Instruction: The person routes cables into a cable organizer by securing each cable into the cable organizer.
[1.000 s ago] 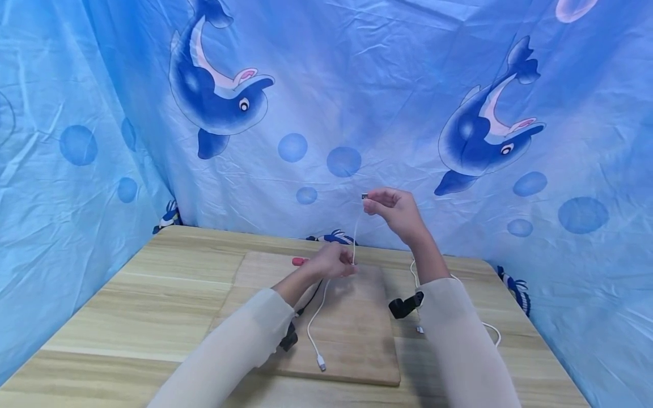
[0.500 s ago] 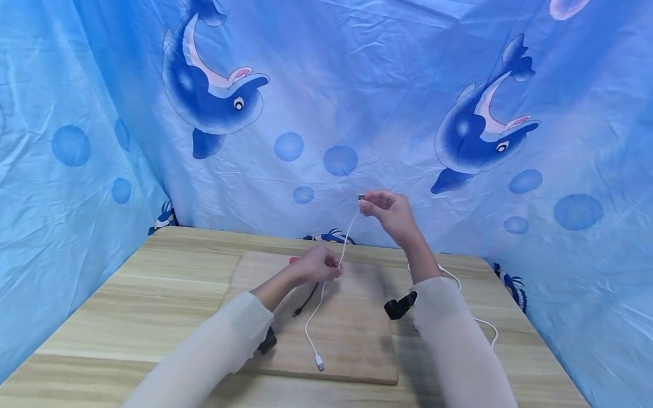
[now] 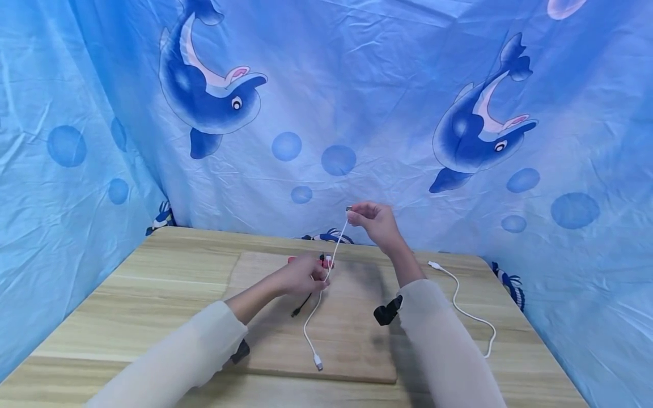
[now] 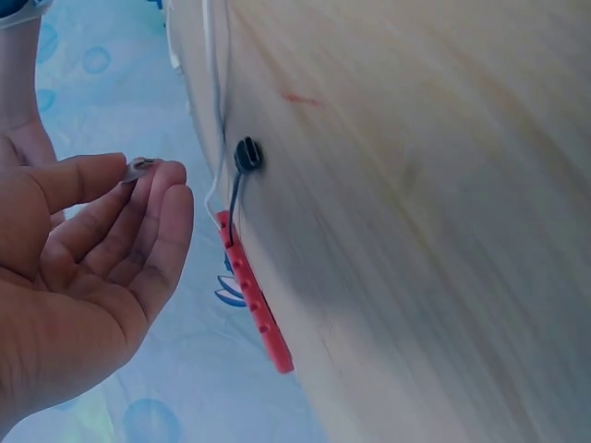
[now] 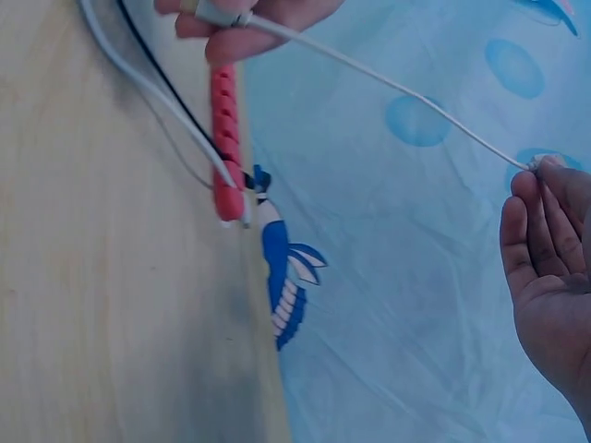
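Note:
My right hand [image 3: 374,224] is raised near the curtain and pinches one end of a thin white USB cable [image 5: 406,90]. Lower and to the left, my left hand [image 3: 303,275] pinches the white plug [image 5: 220,13] at the cable's other end. Between the hands the cable runs fairly straight. Behind my left hand, a red slotted cable holder [image 4: 254,291] sits along the wooden board's far edge. A black cable [image 4: 235,198] and a second white cable [image 5: 152,83] pass through its slots. That white cable's plug [image 3: 318,362] rests near the board's front edge.
The wooden board [image 3: 357,340] lies on a wood-grain table [image 3: 127,294]. Another white cable [image 3: 471,316] lies loose at the table's right, partly behind my right sleeve. A blue dolphin-print curtain [image 3: 326,85] encloses the back and sides.
My left hand has moved left and slightly down, uncovering the red holder's right end. My right hand has moved left and lower with the cable end. More of the loose white cable at right shows.

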`<state>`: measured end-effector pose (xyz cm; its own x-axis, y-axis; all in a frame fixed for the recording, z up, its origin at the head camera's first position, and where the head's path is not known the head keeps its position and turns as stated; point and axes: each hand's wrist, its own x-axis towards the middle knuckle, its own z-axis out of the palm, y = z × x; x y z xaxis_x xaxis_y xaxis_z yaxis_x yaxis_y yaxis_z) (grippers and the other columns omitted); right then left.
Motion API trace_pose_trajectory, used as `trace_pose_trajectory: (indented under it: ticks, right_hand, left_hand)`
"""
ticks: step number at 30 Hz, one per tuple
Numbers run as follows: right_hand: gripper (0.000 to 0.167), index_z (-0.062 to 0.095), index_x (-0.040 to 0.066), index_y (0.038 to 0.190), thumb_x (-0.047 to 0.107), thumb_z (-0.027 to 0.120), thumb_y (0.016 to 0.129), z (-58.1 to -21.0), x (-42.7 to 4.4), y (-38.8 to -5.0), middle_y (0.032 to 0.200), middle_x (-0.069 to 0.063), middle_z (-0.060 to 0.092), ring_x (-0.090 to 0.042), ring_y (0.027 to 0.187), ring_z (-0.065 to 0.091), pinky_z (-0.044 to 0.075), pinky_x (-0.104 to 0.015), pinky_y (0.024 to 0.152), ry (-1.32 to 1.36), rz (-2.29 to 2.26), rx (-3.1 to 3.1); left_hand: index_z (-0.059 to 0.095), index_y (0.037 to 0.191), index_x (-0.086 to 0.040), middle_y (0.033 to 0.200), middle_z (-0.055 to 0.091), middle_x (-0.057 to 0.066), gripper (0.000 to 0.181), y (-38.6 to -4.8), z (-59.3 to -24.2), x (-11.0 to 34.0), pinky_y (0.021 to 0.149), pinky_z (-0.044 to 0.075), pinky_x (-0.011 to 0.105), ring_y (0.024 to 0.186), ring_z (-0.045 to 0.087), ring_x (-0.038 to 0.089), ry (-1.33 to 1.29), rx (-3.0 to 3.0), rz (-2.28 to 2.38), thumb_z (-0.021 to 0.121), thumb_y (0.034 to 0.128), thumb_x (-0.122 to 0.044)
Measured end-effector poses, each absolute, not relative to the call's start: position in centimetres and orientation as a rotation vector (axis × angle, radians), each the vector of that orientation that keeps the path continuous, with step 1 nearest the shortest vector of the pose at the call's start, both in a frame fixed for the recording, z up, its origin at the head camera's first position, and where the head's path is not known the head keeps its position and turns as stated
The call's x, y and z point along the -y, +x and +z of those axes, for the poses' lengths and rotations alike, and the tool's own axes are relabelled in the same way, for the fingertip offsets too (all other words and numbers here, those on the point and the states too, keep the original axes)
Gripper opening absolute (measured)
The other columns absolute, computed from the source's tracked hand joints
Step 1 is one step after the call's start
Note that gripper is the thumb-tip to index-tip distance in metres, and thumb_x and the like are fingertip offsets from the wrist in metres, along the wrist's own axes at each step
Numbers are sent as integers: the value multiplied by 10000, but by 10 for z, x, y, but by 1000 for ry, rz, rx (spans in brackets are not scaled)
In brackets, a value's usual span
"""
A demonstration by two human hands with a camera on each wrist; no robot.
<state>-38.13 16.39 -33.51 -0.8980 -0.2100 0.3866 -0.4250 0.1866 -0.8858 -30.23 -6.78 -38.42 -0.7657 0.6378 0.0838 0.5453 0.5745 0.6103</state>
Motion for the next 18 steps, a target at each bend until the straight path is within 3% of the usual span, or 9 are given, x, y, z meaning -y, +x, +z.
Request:
trace_pose_trajectory:
  ticks: [4, 8, 11, 14, 18]
  right_hand:
    - [203, 712, -5, 1078, 140, 759, 943, -346, -156, -385, 1012, -142, 754, -322, 938, 730, 600, -383, 866, 626, 1760, 2314]
    - [158, 696, -9, 1043, 120, 735, 959, -358, -147, -387, 976, -129, 745, -440, 992, 697, 599, -308, 803, 636, 1742, 2364]
    - [126, 682, -18, 1018, 90, 718, 966, -368, -140, -389, 946, -117, 732, -392, 947, 704, 591, -300, 771, 642, 1736, 2393]
    - [103, 674, -27, 985, 68, 710, 965, -378, -135, -392, 879, -95, 706, -256, 829, 679, 568, -309, 720, 657, 1695, 2427]
    - [74, 668, -18, 950, 50, 693, 968, -388, -126, -394, 817, -75, 663, -163, 734, 595, 516, -283, 650, 656, 1652, 2493]
  left_hand:
    - [736, 844, -1, 640, 534, -77, 129, -297, -386, 76, 557, 341, 213, 602, 418, 65, 960, -2643, 932, 650, 939, -20]
    - [704, 786, -5, 590, 421, -77, 198, -290, -386, 86, 542, 317, 232, 566, 371, 81, 909, -2630, 888, 634, 967, -44]
    - [630, 687, -37, 561, 370, -81, 299, -286, -387, 92, 531, 299, 246, 542, 340, 85, 917, -2627, 861, 622, 985, -65]
    - [525, 612, -101, 539, 344, -94, 390, -283, -387, 98, 516, 276, 239, 518, 322, 70, 955, -2624, 839, 620, 989, -74]
    - [578, 611, -77, 525, 373, -105, 370, -282, -387, 104, 504, 270, 221, 503, 333, 48, 987, -2614, 815, 630, 977, -68]
